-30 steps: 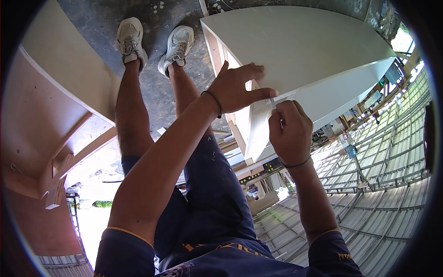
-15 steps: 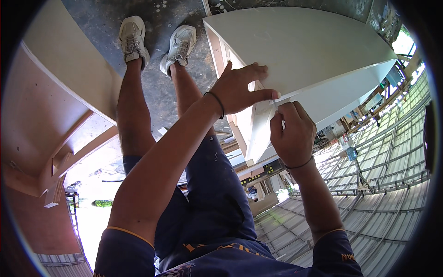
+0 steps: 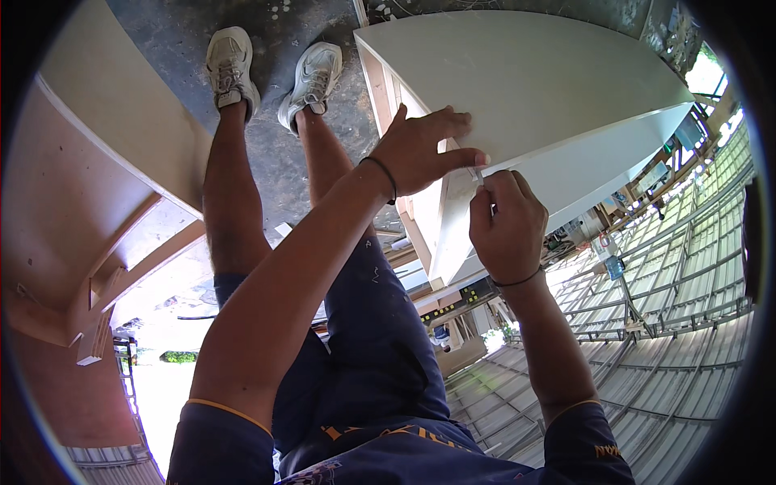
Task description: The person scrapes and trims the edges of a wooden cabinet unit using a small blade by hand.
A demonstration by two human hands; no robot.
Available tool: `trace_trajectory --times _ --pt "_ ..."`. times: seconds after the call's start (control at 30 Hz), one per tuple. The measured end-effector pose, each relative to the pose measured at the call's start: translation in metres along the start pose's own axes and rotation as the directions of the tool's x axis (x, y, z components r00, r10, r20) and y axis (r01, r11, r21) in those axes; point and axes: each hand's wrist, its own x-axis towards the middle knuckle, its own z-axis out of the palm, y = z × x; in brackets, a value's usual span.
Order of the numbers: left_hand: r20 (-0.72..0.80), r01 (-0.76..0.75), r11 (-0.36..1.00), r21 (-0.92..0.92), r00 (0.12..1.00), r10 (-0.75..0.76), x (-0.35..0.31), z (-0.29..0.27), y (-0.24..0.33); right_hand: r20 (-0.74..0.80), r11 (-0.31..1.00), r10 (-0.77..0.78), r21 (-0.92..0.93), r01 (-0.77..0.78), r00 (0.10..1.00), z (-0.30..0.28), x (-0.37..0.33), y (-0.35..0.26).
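Note:
My left hand (image 3: pixel 424 153) rests at the edge of a white curved-edge panel piece (image 3: pixel 517 81), its fingers spread over the top face. The thumb of that hand reaches along the corner, close to my right hand. My right hand (image 3: pixel 509 214) is closed just beside that thumb, below the panel's edge. A thin pale strip (image 3: pixel 478 175) sticks out of its fingertips toward the left thumb. Most of the strip is hidden by the fingers, so its kind cannot be told.
At the left stands a similar curved piece (image 3: pixel 105 202) with wooden framing inside. My feet in pale shoes (image 3: pixel 230 69) stand on a stained dark floor (image 3: pixel 279 182) between the two pieces. Corrugated metal sheeting (image 3: pixel 647 323) and workshop clutter lie beyond at the right.
My right hand has shifted slightly left and up, closer to the left thumb, with the thin strip still in its fingers. The left hand has hardly moved.

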Motion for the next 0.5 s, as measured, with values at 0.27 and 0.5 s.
trace_trajectory --times 0.27,0.5 --pt "-0.010 0.032 0.999 0.017 0.999 -0.032 0.000 0.001 -0.004 -0.027 0.993 0.079 0.089 -0.076 0.997 0.006 0.001 -0.003" --pt "-0.072 0.008 1.000 -0.012 0.997 -0.009 0.002 0.000 -0.006 -0.059 0.995 0.081 0.067 -0.078 0.995 0.013 0.005 -0.003"
